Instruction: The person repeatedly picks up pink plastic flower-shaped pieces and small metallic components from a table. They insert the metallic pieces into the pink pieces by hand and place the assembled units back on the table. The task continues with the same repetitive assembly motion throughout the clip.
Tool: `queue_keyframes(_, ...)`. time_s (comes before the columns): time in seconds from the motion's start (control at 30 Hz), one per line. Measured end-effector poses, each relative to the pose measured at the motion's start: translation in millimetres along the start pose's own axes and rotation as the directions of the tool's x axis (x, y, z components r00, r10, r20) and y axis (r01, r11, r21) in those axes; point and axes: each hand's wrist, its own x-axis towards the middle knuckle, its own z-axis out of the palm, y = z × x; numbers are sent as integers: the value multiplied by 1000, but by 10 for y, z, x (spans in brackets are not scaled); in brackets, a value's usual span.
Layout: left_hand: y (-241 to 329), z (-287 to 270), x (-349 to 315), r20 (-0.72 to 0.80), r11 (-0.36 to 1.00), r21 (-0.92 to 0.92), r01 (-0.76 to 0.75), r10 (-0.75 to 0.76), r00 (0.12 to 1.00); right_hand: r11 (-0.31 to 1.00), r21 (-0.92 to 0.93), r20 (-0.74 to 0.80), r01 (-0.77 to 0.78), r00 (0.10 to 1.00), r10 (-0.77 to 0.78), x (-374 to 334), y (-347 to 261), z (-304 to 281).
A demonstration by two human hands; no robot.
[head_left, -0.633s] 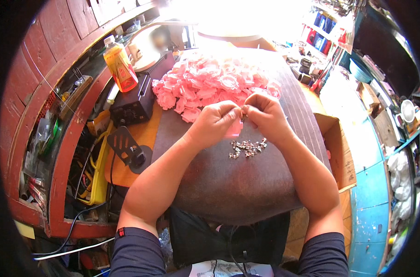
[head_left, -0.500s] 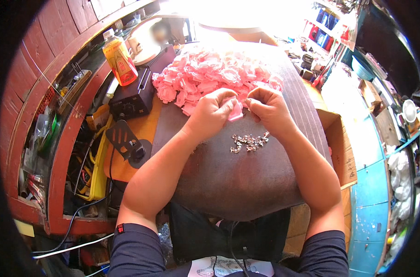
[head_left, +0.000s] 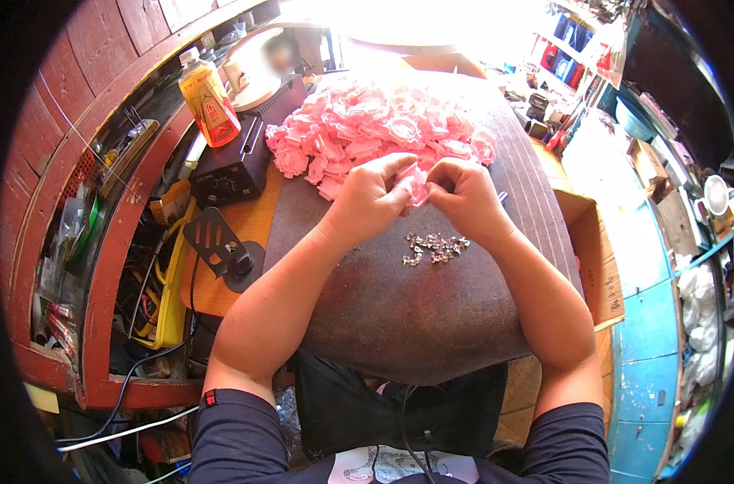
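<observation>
While the orange-labelled bottle [head_left: 210, 101] stands off to my left on the black box with a dial [head_left: 228, 173], the heap of pink moulded pieces [head_left: 367, 129] spreads across the dark worktop [head_left: 407, 323]. And now my left hand [head_left: 371, 198]: thumb and fingers clamped on one pink piece [head_left: 418, 185], which sits between my two hands, just in front of the heap. A firm pinch near its edge should steady it without bending it. Below lie the small shiny metal fittings [head_left: 436, 248], handily close. Then my right hand [head_left: 468, 198], fingertips pinched together at the piece's right side; what's between them, I can't tell. Small, square movements look safest from this side.
</observation>
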Motion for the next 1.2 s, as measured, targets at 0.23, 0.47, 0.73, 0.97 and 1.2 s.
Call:
queue_keyframes(0.23,-4,22,-14,-5,999,12,-37,37,999,985,-153,0,83,996,-84,-12,-40,2)
queue_keyframes(0.47,11,5,-13,-6,999,-40,-7,6,1000,988,-143,-14,53,998,-56,-19,-99,-4)
queue_keyframes(0.73,43,8,-21,9,998,-48,44,-44,999,919,-343,23,193,980,-197,-22,-112,-24)
queue_keyframes(0.97,63,-2,-4,-1,987,-153,53,-54,999,932,-305,-18,197,977,-213,-28,-111,-26)
queue_keyframes(1.2,38,16,-17,13,972,-233,42,-40,999,865,-460,52,201,978,-200,-34,-192,-77)
